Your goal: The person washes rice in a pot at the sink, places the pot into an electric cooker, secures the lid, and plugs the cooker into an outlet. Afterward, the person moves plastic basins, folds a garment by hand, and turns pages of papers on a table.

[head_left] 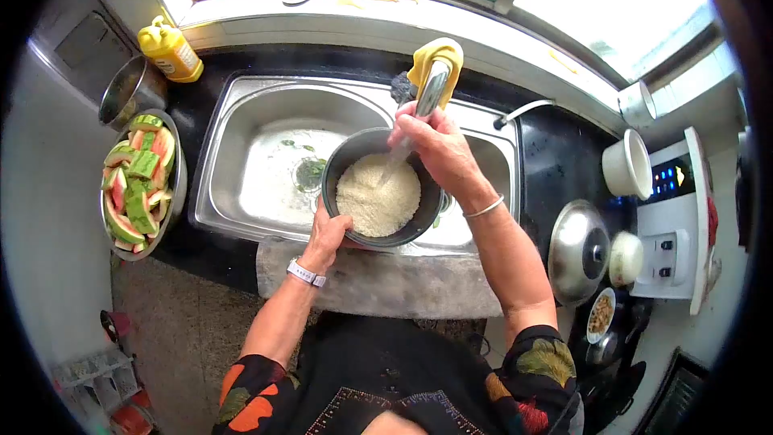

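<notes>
Dark grey round metal pot [431, 187] w/ white rice [374, 203] in its bottom: located over divider of two-basin stainless steel sink [262, 165], approx. upright, opening up.

Left hand [326, 235]: closed on lower-left side of pot; thumb laid at rim, remaining fingers largely hidden by wall. Pot thus lies to R of & beyond this grip, w/ rice just past thumb tip. White-banded watch [306, 273] worn on left wrist.

Right hand [437, 149]: fingers & thumb closed around lower end of shiny metal faucet spout [435, 87], above far rim of pot. No part of pot held by this hand; pot opening & rice lie below grip, toward wearer. Clear water stream [390, 171] directed from spout onto rice. Light-coloured bangle [484, 206] worn on right wrist.

Yellow cloth [452, 58] draped over top of faucet. Green scraps [310, 171] noted around drain of L basin. Grey cloth [386, 283] spread along front edge of sink, nearer wearer than pot.

Periphery: metal bowl [180, 185] filled w/ red-and-green watermelon rinds [143, 164], L of sink; yellow plastic jug [172, 51] beyond it. Silver domed lid [573, 248] placed on black countertop [544, 173], R side.
</notes>
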Motion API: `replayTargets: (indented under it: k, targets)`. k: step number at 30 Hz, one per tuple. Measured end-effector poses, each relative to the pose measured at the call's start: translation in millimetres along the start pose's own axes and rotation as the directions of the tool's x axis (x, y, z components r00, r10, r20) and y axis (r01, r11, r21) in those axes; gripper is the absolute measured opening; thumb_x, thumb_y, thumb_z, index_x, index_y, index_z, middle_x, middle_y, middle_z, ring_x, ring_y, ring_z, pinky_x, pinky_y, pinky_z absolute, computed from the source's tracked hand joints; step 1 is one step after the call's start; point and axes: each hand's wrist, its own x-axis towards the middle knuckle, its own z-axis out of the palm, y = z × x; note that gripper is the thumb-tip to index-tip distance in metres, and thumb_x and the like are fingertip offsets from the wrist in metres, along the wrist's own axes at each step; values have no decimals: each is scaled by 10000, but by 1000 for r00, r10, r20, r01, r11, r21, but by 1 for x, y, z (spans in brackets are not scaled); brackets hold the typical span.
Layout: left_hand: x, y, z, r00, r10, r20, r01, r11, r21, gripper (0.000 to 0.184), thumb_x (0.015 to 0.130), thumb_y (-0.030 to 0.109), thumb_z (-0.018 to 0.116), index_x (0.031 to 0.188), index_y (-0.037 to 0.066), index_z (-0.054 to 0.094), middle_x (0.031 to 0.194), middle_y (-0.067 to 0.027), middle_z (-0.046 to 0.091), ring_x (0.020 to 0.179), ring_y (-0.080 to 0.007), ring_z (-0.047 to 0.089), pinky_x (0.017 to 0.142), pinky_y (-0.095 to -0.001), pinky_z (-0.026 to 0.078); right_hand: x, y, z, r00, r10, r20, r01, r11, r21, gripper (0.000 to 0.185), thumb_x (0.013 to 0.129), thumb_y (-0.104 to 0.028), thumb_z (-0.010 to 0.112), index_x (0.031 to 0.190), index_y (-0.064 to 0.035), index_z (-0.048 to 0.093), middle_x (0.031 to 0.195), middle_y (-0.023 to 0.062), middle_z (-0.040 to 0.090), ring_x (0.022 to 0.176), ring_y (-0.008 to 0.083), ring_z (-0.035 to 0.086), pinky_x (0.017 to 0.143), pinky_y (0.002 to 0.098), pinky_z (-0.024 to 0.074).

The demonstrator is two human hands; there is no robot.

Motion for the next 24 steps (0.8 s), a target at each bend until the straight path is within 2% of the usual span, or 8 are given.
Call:
replayTargets:
  k: [4, 9, 11, 13, 14, 18, 23, 24]
  targets:
    - [-1, -4, 8, 999, 39, 39, -42, 995, 86, 672, 660, -54, 509, 1322, 12, 416, 995, -66, 541, 824, -157, 539, 689, -271, 488, -15, -6, -11, 1000, -1, 7, 1, 999, -52, 331, 898, -283, 685, 1092, -34, 585, 934, 37, 648, 898, 115, 598, 807, 271, 454]
    - [9, -18, 16, 985, 159, 73, -169, 973, 157, 598, 663, -27, 517, 1255, 19, 451, 878, -32, 511, 676, -127, 512, 548, -247, 463, -29, -1, -17, 946, 319, 56, -291, 914, -283, 516, 878, -302, 693, 1261, 14, 556, 1153, 113, 641, 1094, 214, 594, 918, 317, 477]
    - [3, -11, 23, 991, 109, 71, -117, 985, 124, 707, 636, -32, 508, 1336, 2, 419, 1072, -85, 541, 866, -174, 548, 711, -273, 484, -26, 51, -51, 939, 297, 174, -44, 606, -794, 575, 846, -292, 711, 1258, 63, 526, 1210, 238, 612, 1150, 342, 593, 948, 384, 493]
    - [2, -10, 28, 992, 105, 71, -113, 987, 117, 764, 622, -30, 504, 1379, -7, 401, 1172, -115, 556, 970, -202, 565, 806, -288, 492, -19, 87, -58, 890, 437, -134, -257, 236, -937, 614, 825, -263, 715, 1253, 109, 478, 1189, 343, 573, 1149, 433, 572, 964, 438, 488]
    - [3, -11, 29, 989, 125, 76, -135, 982, 134, 766, 622, -26, 505, 1381, -6, 398, 1174, -117, 556, 979, -207, 564, 819, -289, 489, -16, 114, -61, 923, 353, -156, -260, 268, -928, 617, 841, -264, 686, 1244, 137, 446, 1160, 369, 566, 1094, 446, 598, 940, 463, 492]
    - [15, -25, 30, 982, 180, 64, -190, 959, 210, 776, 622, -20, 500, 1390, -8, 389, 1178, -127, 557, 1008, -228, 559, 857, -298, 479, -22, 162, -11, 938, 346, 18, 7, 33, -999, 639, 849, -316, 646, 1404, -92, 420, 1385, 354, 397, 1309, 536, 357, 952, 626, 430]
    - [14, -22, 24, 997, 63, 51, -69, 989, 130, 774, 635, -26, 487, 1400, -26, 373, 1184, -136, 556, 1011, -238, 562, 866, -297, 478, -50, 143, -41, 715, 570, 405, 377, 174, -910, 549, 839, -241, 642, 1373, -260, 516, 1513, 237, 292, 1366, 472, 334, 964, 738, 368]
    - [14, -21, 22, 995, 59, 75, -68, 991, 114, 775, 641, -24, 496, 1406, -26, 369, 1217, -146, 550, 1074, -249, 553, 940, -303, 449, -49, 123, -36, 772, 601, 209, 282, -29, -959, 500, 828, -203, 651, 1322, -227, 577, 1478, 227, 361, 1303, 433, 445, 964, 621, 455]
